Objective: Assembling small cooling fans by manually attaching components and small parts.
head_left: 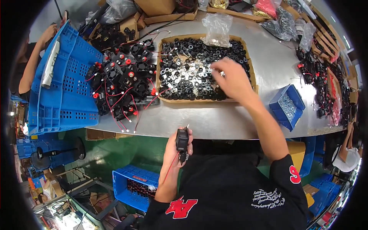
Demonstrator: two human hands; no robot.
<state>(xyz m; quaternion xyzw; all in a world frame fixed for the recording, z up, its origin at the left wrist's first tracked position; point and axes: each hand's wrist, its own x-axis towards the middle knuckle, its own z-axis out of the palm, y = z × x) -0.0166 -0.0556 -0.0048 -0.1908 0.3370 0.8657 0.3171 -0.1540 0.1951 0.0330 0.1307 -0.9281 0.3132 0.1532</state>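
My left hand (171,147) is closed round a black fan unit (182,140), held in front of the table's near edge. A thin metal pin sticks up from the unit's top, and a red wire trails down over my wrist. Over the right part of a shallow cardboard tray (207,101) is my right hand (234,79), its thumb and forefinger bent together in a pinch. Whatever lies between those fingertips is too small to make out. Black rings, washers and shiny nuts (188,71) fill the tray, and a clear plastic bag (217,28) rests on its far edge.
Left of the tray lies a heap of black fan units (124,76) with red caps and wires, beside a tilted blue crate (69,84). A blue bin (287,106) of small metal parts stands at right. Another blue crate (132,191) sits below the table. Another person's arm (32,65) shows far left.
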